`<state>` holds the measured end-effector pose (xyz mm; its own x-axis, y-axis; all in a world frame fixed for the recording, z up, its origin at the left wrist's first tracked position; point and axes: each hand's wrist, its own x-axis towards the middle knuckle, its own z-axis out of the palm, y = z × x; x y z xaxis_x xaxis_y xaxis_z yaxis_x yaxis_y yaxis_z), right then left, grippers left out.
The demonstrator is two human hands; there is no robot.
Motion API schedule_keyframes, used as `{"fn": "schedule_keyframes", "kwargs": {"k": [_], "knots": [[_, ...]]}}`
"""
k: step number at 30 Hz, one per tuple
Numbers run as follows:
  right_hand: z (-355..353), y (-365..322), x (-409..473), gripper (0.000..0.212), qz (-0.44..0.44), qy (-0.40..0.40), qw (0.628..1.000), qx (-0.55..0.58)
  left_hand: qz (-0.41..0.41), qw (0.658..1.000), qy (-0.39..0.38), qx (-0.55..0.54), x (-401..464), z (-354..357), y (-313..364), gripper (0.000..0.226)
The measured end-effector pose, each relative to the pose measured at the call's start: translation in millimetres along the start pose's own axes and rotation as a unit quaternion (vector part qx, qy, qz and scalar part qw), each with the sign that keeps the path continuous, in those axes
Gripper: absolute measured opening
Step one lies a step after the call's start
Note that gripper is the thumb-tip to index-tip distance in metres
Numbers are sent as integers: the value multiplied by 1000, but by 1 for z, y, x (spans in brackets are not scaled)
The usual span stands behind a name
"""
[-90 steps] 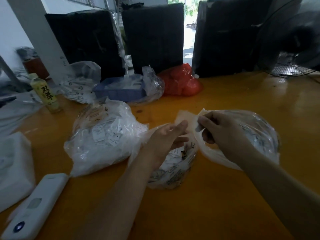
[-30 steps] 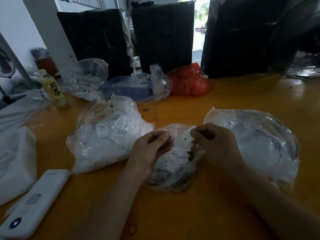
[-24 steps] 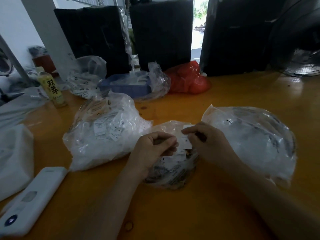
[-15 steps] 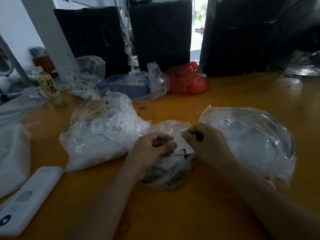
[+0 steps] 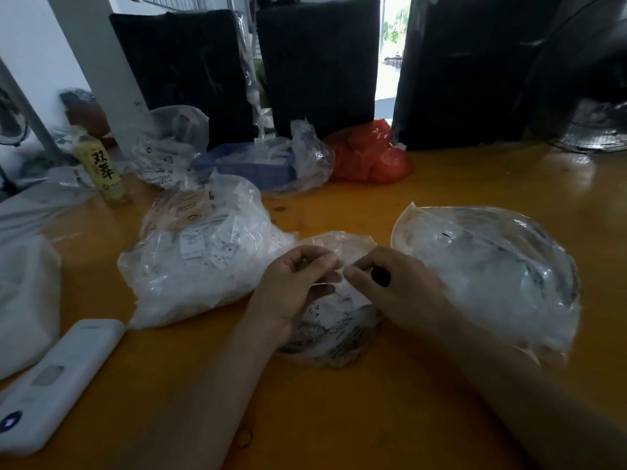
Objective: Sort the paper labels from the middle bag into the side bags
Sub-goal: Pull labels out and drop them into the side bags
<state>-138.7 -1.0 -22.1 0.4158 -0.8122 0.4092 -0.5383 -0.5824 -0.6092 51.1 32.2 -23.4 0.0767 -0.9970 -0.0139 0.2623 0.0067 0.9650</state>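
Three clear plastic bags lie on the orange table [image 5: 339,418]. The small middle bag [image 5: 332,330] holds white paper labels with black print. Over its mouth my left hand [image 5: 291,290] and my right hand [image 5: 397,290] meet, fingers curled, pinching a small white label [image 5: 342,283] between them. The left bag [image 5: 200,256] is full of labels and bulges. The right bag [image 5: 492,273] is wide, flatter, with fewer labels showing inside. Both forearms reach in from the near edge.
A white device [image 5: 54,381] lies at the near left beside a white bundle [image 5: 23,300]. Behind stand a yellow drink bottle [image 5: 101,167], another clear bag [image 5: 166,147], a blue tray in plastic [image 5: 258,164], a red bag [image 5: 369,154], black panels and a fan [image 5: 593,130].
Three seconds ago my right hand was at the mouth of the right bag. It came back to the middle bag, and both hands closed together over a label there.
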Motion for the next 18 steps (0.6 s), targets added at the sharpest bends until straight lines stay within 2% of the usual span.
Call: {"fn": "schedule_keyframes", "kwargs": {"k": [2, 4, 6, 9, 13, 18], "knots": [[-3, -3, 0, 36, -11, 18, 1000, 21, 36, 993, -16, 115, -2, 1, -2, 8], [-6, -4, 0, 43, -16, 22, 999, 24, 74, 967, -46, 239, -6, 3, -5, 14], [-6, -3, 0, 33, -14, 12, 1000, 4, 84, 949, -61, 299, -7, 5, -8, 11], [-6, 2, 2, 15, -13, 17, 1000, -4, 66, 953, -59, 290, -6, 6, -10, 17], [-8, 5, 3, 25, -8, 18, 1000, -10, 38, 969, -41, 242, -5, 4, -7, 28], [-11, 5, 3, 12, -1, -12, 999, 36, 35, 975, -56, 213, -7, 4, -6, 34]]}}
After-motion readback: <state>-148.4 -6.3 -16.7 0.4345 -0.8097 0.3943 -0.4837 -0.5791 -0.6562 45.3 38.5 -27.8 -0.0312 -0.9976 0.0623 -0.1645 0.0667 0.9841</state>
